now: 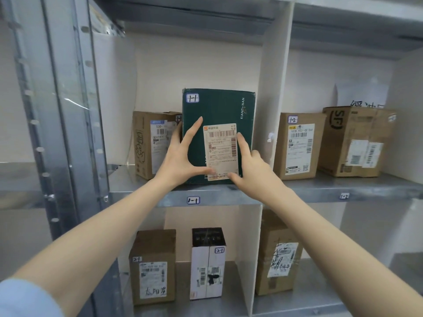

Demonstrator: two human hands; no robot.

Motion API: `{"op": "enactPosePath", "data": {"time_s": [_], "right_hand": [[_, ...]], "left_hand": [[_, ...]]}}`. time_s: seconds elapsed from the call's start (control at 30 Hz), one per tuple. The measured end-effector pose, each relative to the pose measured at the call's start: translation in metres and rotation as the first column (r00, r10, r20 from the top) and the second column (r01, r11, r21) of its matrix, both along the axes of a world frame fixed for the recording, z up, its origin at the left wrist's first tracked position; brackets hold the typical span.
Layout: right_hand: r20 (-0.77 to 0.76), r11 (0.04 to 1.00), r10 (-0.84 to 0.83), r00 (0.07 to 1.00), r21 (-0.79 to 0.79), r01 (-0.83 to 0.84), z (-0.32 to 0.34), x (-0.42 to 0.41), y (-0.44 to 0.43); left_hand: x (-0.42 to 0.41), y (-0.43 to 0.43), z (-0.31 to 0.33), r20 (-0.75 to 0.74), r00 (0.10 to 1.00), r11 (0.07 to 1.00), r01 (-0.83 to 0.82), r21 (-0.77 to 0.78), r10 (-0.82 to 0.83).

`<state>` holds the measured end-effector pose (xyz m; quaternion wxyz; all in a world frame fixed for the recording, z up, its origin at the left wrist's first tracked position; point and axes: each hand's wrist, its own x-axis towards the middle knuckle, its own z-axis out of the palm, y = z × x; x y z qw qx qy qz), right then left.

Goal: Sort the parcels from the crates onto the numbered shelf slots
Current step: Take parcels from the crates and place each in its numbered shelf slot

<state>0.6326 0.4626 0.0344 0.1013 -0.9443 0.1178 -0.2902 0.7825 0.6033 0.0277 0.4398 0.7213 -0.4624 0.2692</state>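
Green parcel [217, 106], tagged 1-1, stands in slot 1-1 [193, 200], near the shelf [297, 191] edge. Left hand [183, 154] and right hand [254, 165] spread flat against its front. Six other parcels [297, 145] shelved; crates out of view, remainder unknown.

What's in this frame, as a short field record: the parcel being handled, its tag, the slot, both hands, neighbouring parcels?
parcel: green box, upright on the upper shelf
parcel tag: 1-1, top left of its front
slot label: 1-1, on the shelf edge below the box
left hand: index finger and thumb spread flat on the box front
right hand: index finger and thumb flat at the shipping label
same slot: brown box, left of the green one
next slot: label 1-2, two brown boxes
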Motion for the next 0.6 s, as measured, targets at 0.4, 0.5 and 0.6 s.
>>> {"op": "enactPosePath", "data": {"time_s": [0.4, 0.5, 0.6], "right_hand": [[0.008, 1.0, -0.018, 1.0, -0.025, 0.018, -0.007, 0.015, -0.006], [0.002, 1.0, -0.017, 1.0, -0.025, 0.017, -0.006, 0.017, -0.006], [-0.024, 0.999, -0.028, 0.999, -0.035, 0.027, -0.004, 0.019, -0.007]], "left_hand": [[0.01, -0.007, -0.003, 0.029, 0.999, 0.997, -0.04, 0.069, 0.038], [0.012, -0.008, -0.003, 0.04, 0.997, 0.993, -0.069, 0.093, 0.065], [0.013, -0.008, -0.002, 0.031, 0.996, 0.991, -0.082, 0.109, 0.079]]}}
